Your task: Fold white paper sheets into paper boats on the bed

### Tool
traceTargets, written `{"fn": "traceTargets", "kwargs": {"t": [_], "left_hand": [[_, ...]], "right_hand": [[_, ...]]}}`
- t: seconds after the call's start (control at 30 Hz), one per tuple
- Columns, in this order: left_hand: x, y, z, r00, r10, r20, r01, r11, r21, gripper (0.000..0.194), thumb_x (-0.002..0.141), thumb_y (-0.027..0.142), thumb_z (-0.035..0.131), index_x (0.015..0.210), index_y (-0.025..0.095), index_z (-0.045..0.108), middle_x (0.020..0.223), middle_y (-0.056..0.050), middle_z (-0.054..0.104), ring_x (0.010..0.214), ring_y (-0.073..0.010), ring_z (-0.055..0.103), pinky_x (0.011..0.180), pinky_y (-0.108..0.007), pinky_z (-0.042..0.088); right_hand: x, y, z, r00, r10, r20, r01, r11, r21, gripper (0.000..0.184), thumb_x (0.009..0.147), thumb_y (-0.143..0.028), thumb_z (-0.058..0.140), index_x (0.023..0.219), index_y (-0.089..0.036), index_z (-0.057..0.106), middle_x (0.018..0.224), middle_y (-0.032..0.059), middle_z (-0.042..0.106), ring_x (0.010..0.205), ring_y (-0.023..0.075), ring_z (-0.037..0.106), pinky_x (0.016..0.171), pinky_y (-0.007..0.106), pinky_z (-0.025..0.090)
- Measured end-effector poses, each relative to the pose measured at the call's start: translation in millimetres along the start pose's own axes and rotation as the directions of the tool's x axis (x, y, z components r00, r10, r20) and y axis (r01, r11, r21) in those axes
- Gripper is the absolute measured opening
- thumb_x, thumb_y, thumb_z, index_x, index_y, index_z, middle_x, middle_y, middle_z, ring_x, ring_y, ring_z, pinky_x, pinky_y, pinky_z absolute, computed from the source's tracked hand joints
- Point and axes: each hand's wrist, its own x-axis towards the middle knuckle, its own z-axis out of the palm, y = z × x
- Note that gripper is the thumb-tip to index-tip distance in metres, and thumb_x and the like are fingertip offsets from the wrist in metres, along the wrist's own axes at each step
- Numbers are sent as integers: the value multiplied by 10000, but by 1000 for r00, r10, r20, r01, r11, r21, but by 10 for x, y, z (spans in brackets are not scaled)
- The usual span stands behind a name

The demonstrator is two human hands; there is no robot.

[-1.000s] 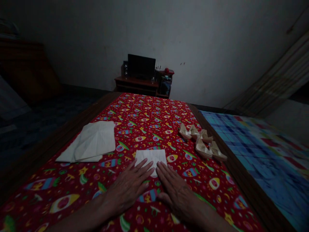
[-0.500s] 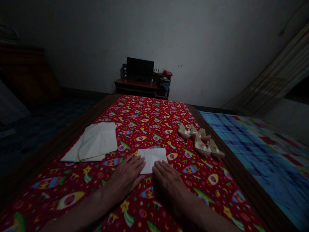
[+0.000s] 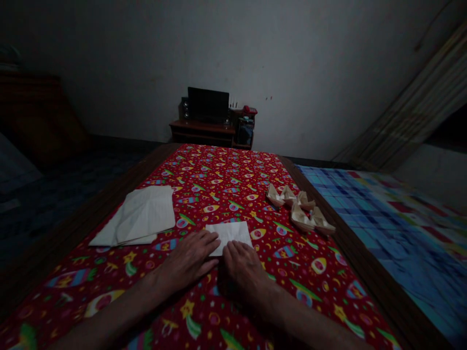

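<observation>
Paper (image 3: 230,230), white and squared off, lies flat on the red printed cloth (image 3: 233,194), straight ahead of the person, with its far edge and most of its upper face in plain view. The left hand (image 3: 195,253) comes in over its left side, bent fingertips on the sheet and thumb stretched along the near side toward the other hand. The right hand (image 3: 243,267) lies across the near edge, its fingers curled down on the paper and its thumb hidden. A narrow gap separates the 2 hands. Whether either grip is pinching the sheet or only pressing on it, I cannot tell.

Left of the hands, well apart from them, a loose stack of pale sheets (image 3: 149,214) lies fanned out, corners not lined up. To the right, near the brown border (image 3: 350,253), 5 folded paper shapes (image 3: 302,218) stand in a close cluster, 3 in the far row and 2 in the near row, tan with peaked ends. Beyond the border spreads a blue checked cover (image 3: 350,209). At the far wall, a dark monitor (image 3: 207,103) stands on a wooden stand (image 3: 200,127), beside a red object too small to make out.
</observation>
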Motion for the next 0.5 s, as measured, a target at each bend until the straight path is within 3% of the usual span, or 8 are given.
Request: {"fn": "traceTargets", "kwargs": {"t": [0.13,0.3,0.4,0.5], "left_hand": [[-18,-83,68,996,78,-39,-79,997,-28,375,854,243,554,1225,216,502,1270,-67,550,1163,-235,487,991,-415,402],[-5,-179,139,981,176,-84,-175,984,16,344,878,125,466,1205,214,528,1235,-57,589,1174,-209,490,1004,-417,392],[-2,-137,127,962,247,-114,-236,966,102,277,915,142,417,1142,195,567,1148,-64,636,1125,-210,530,961,-408,429],[-22,24,97,944,295,-150,-262,942,210,271,912,97,362,1061,125,587,1048,-101,654,1047,-228,565,906,-392,463]], "right_hand": [[-33,221,96,997,-68,-45,76,975,211,127,841,-113,526,955,-142,574,982,94,660,924,189,604,835,310,482],[-101,507,126,951,-192,-244,273,892,362,172,919,-136,423,955,-167,588,1014,55,679,945,122,615,975,311,395],[-132,591,92,959,-192,-207,260,887,383,167,928,-167,432,951,-181,597,1002,47,682,942,117,617,952,309,404],[-180,550,52,979,-114,-169,164,935,314,149,920,-168,452,923,-180,601,1010,74,669,978,161,598,926,357,416]]}}
